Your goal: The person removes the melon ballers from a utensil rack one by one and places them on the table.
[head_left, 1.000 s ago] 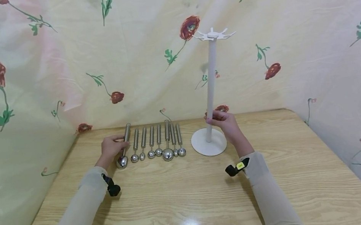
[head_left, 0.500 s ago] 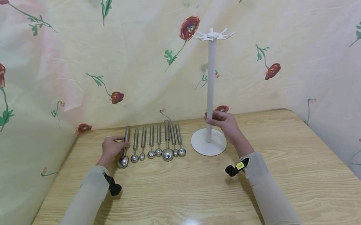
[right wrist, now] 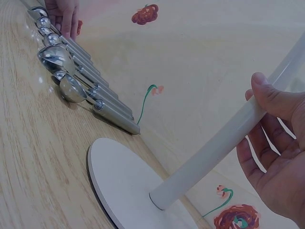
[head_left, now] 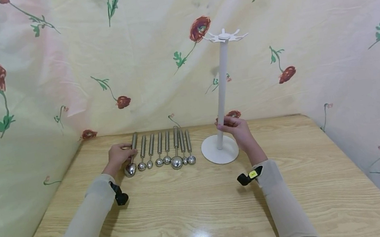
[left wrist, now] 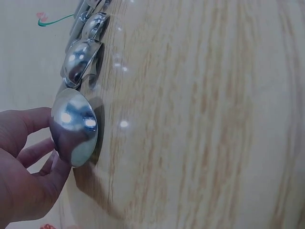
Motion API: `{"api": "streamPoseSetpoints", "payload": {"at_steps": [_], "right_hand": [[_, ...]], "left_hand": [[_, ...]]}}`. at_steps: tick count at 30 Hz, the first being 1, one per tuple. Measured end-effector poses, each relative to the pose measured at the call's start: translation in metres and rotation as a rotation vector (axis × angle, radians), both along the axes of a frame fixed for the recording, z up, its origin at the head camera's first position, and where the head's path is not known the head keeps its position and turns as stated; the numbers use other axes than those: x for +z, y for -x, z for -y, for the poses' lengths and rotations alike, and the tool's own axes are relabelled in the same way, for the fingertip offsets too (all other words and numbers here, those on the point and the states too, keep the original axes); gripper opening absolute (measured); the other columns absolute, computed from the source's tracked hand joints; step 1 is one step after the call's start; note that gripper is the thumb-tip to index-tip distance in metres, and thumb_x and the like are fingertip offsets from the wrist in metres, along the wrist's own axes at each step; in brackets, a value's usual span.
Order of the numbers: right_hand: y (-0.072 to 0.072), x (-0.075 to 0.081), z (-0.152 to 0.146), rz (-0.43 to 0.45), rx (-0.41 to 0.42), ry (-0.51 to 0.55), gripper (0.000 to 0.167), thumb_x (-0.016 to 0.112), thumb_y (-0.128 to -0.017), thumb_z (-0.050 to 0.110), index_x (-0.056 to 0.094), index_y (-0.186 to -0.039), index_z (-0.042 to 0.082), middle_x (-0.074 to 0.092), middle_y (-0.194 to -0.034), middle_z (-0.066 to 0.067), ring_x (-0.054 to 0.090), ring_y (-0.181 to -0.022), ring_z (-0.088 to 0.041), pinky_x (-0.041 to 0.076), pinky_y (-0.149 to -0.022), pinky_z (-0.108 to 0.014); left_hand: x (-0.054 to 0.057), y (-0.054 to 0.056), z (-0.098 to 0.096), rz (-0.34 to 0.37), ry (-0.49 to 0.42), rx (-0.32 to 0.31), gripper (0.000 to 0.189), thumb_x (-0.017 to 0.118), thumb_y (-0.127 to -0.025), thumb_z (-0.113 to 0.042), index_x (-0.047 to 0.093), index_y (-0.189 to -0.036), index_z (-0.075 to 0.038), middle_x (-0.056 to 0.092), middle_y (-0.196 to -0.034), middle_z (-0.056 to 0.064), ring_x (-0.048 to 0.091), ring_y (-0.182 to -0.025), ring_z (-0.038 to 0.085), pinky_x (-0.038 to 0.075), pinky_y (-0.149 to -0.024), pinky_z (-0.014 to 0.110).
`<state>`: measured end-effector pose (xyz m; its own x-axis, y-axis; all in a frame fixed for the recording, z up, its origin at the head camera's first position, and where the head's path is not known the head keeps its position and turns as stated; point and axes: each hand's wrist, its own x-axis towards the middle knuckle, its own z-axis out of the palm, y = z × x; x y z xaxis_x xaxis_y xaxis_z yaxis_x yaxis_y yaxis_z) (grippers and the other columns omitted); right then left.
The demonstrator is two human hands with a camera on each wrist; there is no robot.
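At the left end of a row of steel scoops lies a large oval scoop [head_left: 130, 170], its bowl turned down on the table. My left hand [head_left: 118, 157] holds it by the thin neck and lower handle, thumb and fingers on either side. In the left wrist view the shiny bowl [left wrist: 74, 126] hides part of the fingers. To the right, a white stand [head_left: 222, 85] rises from a round base, with flat prongs fanning out at its top. My right hand [head_left: 240, 133] grips the lower pole, thumb across it in the right wrist view.
Several more scoops and melon ballers [head_left: 177, 163] lie side by side, handles toward the back wall. The wooden table [head_left: 173, 210] stretches forward to me. A flowered cloth [head_left: 152, 59] hangs behind the table and along both sides.
The left hand has shifted the large scoop slightly right, toward the row, and its handle end has dropped a little. The right hand and the stand stay where they were.
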<state>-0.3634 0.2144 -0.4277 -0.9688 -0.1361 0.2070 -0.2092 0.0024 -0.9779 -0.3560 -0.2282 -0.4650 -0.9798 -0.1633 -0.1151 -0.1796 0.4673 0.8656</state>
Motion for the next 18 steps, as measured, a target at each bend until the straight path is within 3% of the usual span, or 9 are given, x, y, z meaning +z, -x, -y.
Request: {"api": "streamPoseSetpoints", "payload": {"at_steps": [18], "right_hand": [[0.0017, -0.0017, -0.0012, 0.022, -0.008, -0.01, 0.043, 0.074, -0.094, 0.012, 0.063, -0.132, -0.005, 0.075, -0.1, 0.016, 0.069, -0.104, -0.005, 0.051, -0.1, -0.023]], "left_hand": [[0.0034, -0.0035, -0.0024, 0.028, -0.038, -0.003, 0.046, 0.071, -0.094, -0.015, 0.061, -0.135, 0.004, 0.068, -0.084, 0.004, 0.058, -0.06, 0.005, 0.05, -0.054, 0.018]]}}
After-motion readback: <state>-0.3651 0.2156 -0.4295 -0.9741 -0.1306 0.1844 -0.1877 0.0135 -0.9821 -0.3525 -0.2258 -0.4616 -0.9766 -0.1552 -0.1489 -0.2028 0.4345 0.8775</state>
